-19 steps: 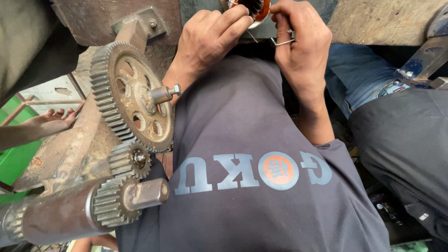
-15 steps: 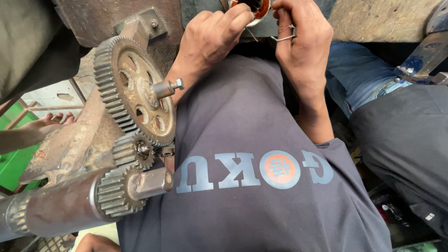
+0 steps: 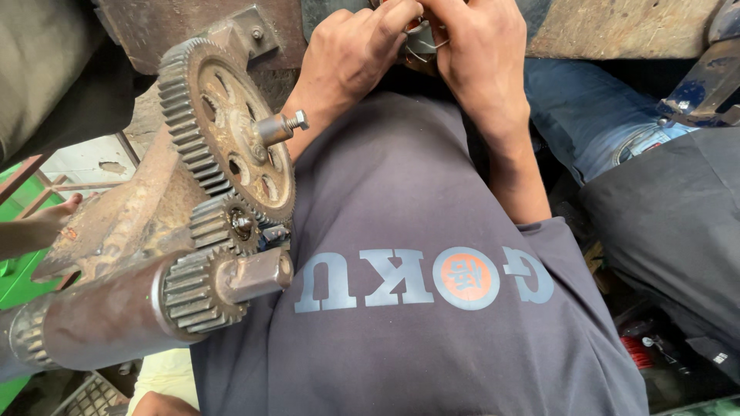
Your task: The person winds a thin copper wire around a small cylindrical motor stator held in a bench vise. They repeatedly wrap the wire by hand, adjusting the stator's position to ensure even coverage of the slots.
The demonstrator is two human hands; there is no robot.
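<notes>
I see a small round metal part with copper-coloured windings (image 3: 416, 42) at the top edge, pinched between both hands, mostly hidden. My left hand (image 3: 351, 58) curls onto it from the left; my right hand (image 3: 478, 54) wraps it from the right. A large rusty toothed gear wheel (image 3: 227, 139) stands just left of my left wrist.

large gear (image 3: 227, 139) above small gears (image 3: 208, 270) | hands (image 3: 416, 54) right of them

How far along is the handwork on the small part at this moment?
Done: nothing shows as finished. In hand: left hand and right hand both pinch a small part at the frame's top edge, mostly hidden. The rusty gear train stands untouched. What is left cannot be told.
</notes>
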